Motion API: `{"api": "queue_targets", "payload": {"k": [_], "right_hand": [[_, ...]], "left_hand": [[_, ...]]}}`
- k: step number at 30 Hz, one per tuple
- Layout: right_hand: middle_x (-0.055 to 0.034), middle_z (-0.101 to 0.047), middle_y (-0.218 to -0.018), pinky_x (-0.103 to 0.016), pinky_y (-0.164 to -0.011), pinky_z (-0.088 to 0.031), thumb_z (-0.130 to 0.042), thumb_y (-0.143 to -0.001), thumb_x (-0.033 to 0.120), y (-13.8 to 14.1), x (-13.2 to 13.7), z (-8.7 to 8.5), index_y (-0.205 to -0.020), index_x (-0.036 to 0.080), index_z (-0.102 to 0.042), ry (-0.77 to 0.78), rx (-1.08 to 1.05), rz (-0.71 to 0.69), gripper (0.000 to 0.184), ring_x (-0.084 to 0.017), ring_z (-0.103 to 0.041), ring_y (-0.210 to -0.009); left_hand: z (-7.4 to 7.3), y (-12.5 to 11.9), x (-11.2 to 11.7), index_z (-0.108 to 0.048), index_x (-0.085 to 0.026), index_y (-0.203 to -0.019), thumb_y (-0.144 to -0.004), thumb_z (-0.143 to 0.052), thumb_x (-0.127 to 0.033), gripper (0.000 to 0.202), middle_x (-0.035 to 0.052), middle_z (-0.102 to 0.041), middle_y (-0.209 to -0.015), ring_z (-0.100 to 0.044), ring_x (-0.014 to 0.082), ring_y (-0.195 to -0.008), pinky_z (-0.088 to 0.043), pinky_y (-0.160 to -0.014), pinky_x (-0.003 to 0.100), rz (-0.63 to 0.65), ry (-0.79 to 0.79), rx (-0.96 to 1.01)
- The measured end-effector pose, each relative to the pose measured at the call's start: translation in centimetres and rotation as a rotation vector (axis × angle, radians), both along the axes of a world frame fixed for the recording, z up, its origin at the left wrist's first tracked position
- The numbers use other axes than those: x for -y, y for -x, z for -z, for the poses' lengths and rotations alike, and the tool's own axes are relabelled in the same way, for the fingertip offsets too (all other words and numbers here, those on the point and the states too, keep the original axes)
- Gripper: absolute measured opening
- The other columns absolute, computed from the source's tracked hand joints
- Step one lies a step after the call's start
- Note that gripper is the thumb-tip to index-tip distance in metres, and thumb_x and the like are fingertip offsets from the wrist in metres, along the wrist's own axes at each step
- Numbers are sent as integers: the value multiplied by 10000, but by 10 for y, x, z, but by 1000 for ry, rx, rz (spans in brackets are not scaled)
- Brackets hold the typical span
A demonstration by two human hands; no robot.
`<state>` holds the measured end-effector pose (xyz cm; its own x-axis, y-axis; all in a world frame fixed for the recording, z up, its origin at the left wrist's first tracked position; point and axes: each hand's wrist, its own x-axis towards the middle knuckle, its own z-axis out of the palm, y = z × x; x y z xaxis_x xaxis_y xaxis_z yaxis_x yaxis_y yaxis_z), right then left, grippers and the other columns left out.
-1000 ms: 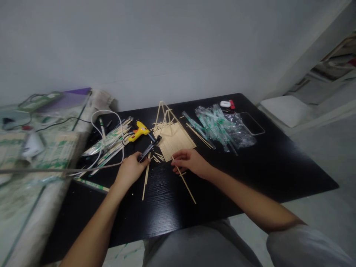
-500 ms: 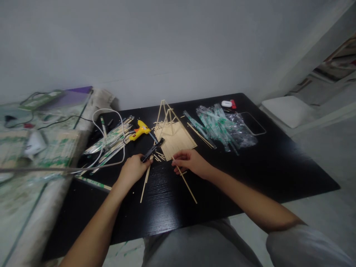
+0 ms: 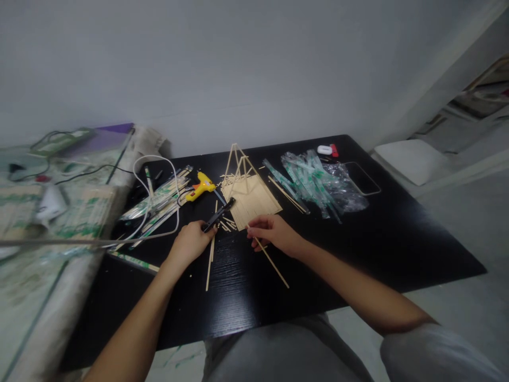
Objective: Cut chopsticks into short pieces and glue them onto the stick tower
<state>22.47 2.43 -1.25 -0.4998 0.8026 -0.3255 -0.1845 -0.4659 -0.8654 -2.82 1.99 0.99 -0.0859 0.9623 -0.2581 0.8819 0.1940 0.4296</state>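
My left hand is closed around a long, slim black tool whose kind I cannot make out. Its far end points up and right, toward a flat panel of pale wooden sticks. Two thin sticks run beneath the left fingertips; whether these grip them is hidden. Between the fingers and thumb of my right hand is a thin wooden stick, slanting down toward the table's front edge. A pointed stick frame stands on the rear part of the panel. Short cut pieces lie between the hands.
A yellow glue gun lies left of the panel, near wrapped chopsticks and a looping white cable. Empty plastic wrappers cover the right side of the black table. A white case sits behind them.
The lower end of the right hand's stick has swung slightly right. The sticks beneath my left fingers have also shifted a little right. Both hands have barely moved.
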Motion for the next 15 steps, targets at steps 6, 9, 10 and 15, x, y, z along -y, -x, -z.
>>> {"api": "queue_targets", "payload": {"k": [6,9,10,15], "right_hand": [[6,-654,-709,-162,-367,-335,-802,-761,422,0,2,-9,-920,145,-682,-126,94,2,342,-53,-473,-461],[19,-624,-700,-176,-473,-371,-776,-788,388,0,7,-17,-952,147,-719,-263,144,-52,297,-63,-486,-536],[23,-611,-694,-188,-518,-395,-773,-794,378,1,10,-19,-963,151,-730,-320,154,-79,286,-73,-502,-571],[49,-566,-678,-224,-601,-427,-782,-827,386,4,29,-27,-1212,223,-710,-651,231,-164,424,-91,-473,-585]], "left_hand": [[-1,5,1,-654,-177,-743,-772,-666,-512,337,-15,-566,-574,-503,139,-510,-322,-493,254,-124,-42,383],[-4,-4,4,-521,-198,-658,-726,-720,-483,354,-70,-434,-495,-364,78,-418,-237,-426,227,-267,11,685],[-6,-8,6,-487,-204,-647,-710,-733,-461,361,-84,-404,-487,-328,63,-400,-215,-411,219,-309,25,774],[-8,-29,13,-432,-209,-607,-677,-734,-394,361,-118,-305,-462,-226,22,-364,-161,-366,187,-329,136,1015]]}}
